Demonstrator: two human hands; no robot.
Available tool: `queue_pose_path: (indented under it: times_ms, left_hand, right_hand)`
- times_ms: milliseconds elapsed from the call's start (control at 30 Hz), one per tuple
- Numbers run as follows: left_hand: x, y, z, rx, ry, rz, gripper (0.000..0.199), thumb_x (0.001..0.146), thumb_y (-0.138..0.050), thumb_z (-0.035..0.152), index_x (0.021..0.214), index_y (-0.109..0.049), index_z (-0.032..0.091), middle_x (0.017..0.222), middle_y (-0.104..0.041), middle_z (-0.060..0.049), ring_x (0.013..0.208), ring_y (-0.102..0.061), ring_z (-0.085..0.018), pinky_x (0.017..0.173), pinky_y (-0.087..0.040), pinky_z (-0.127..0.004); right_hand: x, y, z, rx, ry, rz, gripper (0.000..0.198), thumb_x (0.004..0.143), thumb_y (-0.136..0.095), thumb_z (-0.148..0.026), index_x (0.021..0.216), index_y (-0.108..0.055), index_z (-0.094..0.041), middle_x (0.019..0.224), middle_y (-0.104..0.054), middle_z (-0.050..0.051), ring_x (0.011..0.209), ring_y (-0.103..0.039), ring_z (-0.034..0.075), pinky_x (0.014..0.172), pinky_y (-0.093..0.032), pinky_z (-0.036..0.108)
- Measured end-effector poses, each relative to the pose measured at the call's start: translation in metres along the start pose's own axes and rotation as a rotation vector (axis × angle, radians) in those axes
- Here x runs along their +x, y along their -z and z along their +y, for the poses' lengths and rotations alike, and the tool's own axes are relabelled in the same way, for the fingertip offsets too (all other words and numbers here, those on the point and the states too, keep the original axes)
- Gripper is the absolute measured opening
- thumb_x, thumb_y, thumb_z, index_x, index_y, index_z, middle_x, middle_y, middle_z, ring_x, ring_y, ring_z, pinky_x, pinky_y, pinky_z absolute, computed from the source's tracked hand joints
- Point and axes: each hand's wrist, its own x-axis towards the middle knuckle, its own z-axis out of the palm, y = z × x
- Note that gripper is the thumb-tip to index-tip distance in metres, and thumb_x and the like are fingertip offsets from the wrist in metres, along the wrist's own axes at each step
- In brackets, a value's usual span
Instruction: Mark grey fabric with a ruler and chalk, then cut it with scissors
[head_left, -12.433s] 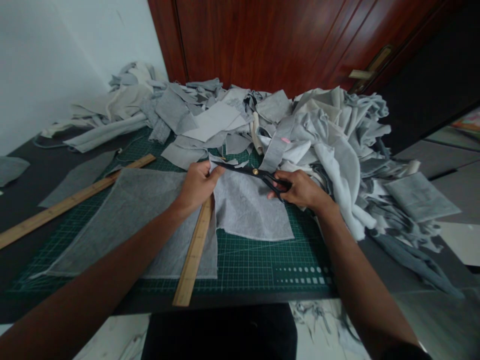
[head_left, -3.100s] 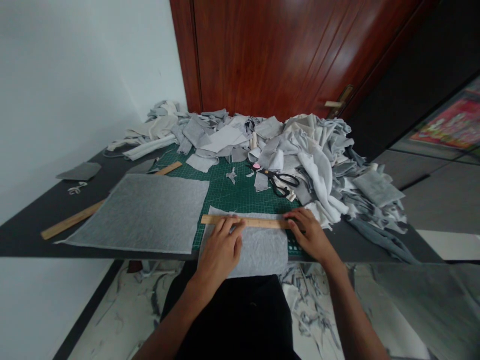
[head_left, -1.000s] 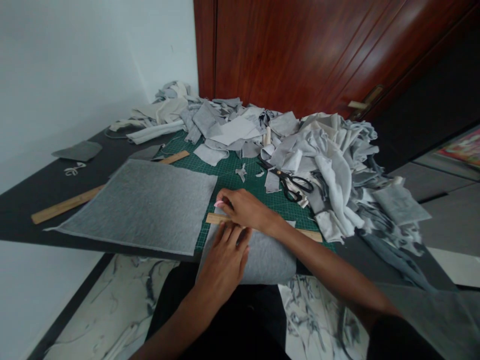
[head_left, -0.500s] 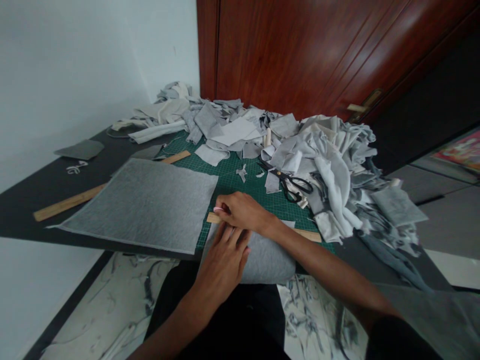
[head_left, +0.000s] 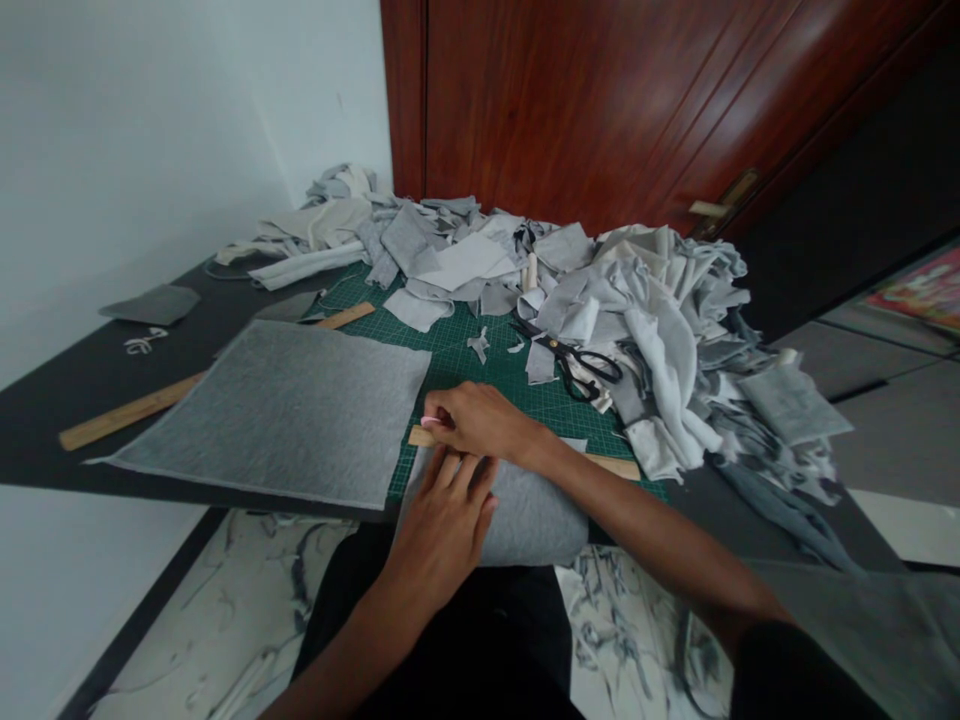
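Note:
My right hand (head_left: 480, 420) is closed, with a small pink piece (head_left: 430, 422) that looks like tailor's chalk pinched between thumb and fingers. It is at the left end of a wooden ruler (head_left: 611, 467), which lies across a grey fabric piece (head_left: 525, 515). My left hand (head_left: 448, 515) lies with fingers stretched out on this fabric, fingertips at the ruler's lower edge and under the right hand. The fabric hangs over the table's front edge toward my lap. The ruler's middle is hidden behind my right hand and forearm.
A larger grey fabric sheet (head_left: 300, 420) lies at left, over another wooden ruler (head_left: 131, 412). Black scissors (head_left: 574, 360) rest on the green cutting mat (head_left: 450, 365). Heaped fabric scraps (head_left: 637, 310) line the back and right of the dark table (head_left: 45, 425), before a wooden door (head_left: 555, 110).
The view has shifted slightly. My right hand and the pink piece stay at the ruler's left end, and my left hand stays flat on the fabric.

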Motion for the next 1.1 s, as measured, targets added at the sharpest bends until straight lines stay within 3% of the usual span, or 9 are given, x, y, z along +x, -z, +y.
queue_pose_path:
  times_ms: [433, 767, 1100]
  left_hand:
    - [0.002, 0.002, 0.001, -0.004, -0.007, 0.007, 0.041, 0.106, -0.049, 0.025, 0.143, -0.063, 0.013, 0.136, -0.065, -0.015, 0.136, -0.051, -0.034, 0.117, -0.045, -0.055]
    - [0.002, 0.0, 0.001, 0.043, 0.0, 0.001, 0.044, 0.107, -0.047, 0.027, 0.145, -0.061, 0.012, 0.135, -0.064, -0.016, 0.136, -0.05, -0.035, 0.115, -0.046, -0.056]
    - [0.001, -0.002, 0.002, 0.058, 0.003, 0.008, 0.042, 0.106, -0.048, 0.027, 0.142, -0.063, 0.012, 0.136, -0.064, -0.015, 0.136, -0.051, -0.035, 0.118, -0.045, -0.055]
  right_hand:
    - [0.003, -0.007, 0.001, 0.02, -0.012, 0.011, 0.017, 0.102, -0.058, -0.027, 0.096, -0.071, -0.018, 0.087, -0.073, 0.004, 0.071, -0.058, 0.014, 0.064, -0.03, 0.028]
    - [-0.003, 0.005, 0.007, 0.068, 0.013, -0.064, 0.007, 0.096, -0.065, -0.02, 0.095, -0.071, -0.017, 0.083, -0.071, 0.003, 0.072, -0.057, 0.013, 0.064, -0.03, 0.025]
    - [-0.027, 0.018, 0.016, 0.143, -0.017, -0.076, 0.01, 0.095, -0.067, -0.016, 0.085, -0.07, -0.016, 0.072, -0.065, -0.001, 0.064, -0.052, 0.01, 0.062, -0.027, 0.025]
